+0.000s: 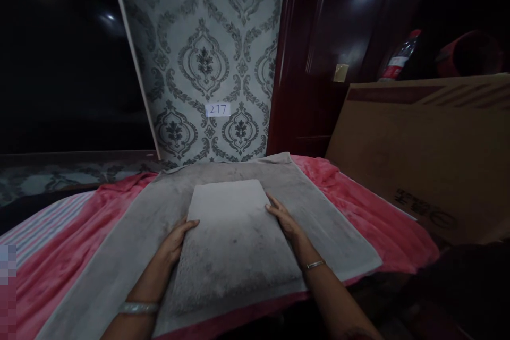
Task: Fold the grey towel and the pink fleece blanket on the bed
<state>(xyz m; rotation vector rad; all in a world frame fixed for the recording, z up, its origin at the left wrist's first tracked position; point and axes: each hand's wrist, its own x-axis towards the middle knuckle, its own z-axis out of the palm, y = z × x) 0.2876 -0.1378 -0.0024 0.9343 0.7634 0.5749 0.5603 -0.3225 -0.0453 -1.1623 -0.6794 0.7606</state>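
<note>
A thick rectangular grey plush cushion [239,244], paler at its far end, is in the middle of the head view. Whether it is a stuffed cushion or a folded piece of cloth, I cannot tell. My left hand [179,236] grips its left edge, thumb on the top face and the other fingers mostly hidden along the side. On the opposite edge, my right hand [285,217] holds it with the thumb on top and the fingers along the side. Beneath the cushion a grey cloth [334,228] is spread out flat.
A pink-red blanket [382,223] lies under the grey cloth, with striped fabric [59,215] at left. A large cardboard box [430,154] stands at right, carrying a red-capped bottle [400,58]. Behind are patterned wallpaper [203,64], a dark screen [67,64] and a dark red door [306,53].
</note>
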